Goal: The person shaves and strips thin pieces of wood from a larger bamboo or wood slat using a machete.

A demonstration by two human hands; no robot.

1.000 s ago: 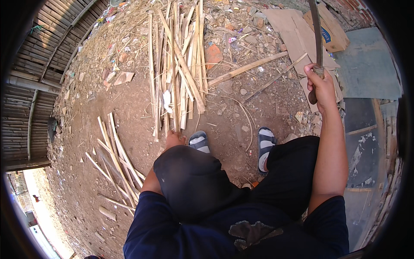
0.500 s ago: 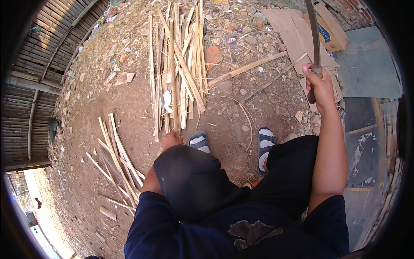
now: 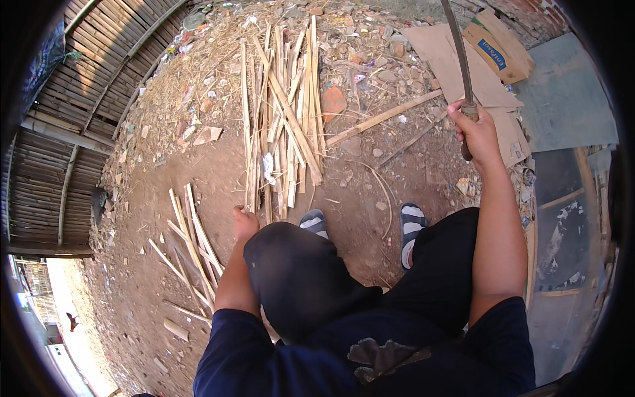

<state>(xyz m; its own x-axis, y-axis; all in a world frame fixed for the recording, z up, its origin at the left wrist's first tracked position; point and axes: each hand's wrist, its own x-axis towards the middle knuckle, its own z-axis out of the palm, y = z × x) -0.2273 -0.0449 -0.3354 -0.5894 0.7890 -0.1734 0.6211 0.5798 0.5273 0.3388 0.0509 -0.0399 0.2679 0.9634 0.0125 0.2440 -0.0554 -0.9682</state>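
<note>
I am squatting on bare earth. My right hand (image 3: 477, 132) is raised at the upper right, shut on the handle of a long, dark machete (image 3: 458, 53) whose blade points up and away. My left hand (image 3: 243, 222) is down at the near ends of a pile of long split bamboo strips (image 3: 284, 112), fingers curled. Whether it grips a strip cannot be told. My sandalled feet (image 3: 411, 221) rest just behind the pile.
A second, smaller bunch of bamboo strips (image 3: 188, 248) lies at the lower left. Flattened cardboard (image 3: 463, 66) and a box lie at the upper right, next to grey sheets. A bamboo wall (image 3: 79, 112) curves along the left. Stones and litter are scattered about.
My left hand has shifted slightly left along the near ends of the strips. My right hand with the machete has drifted a little left and stays raised.
</note>
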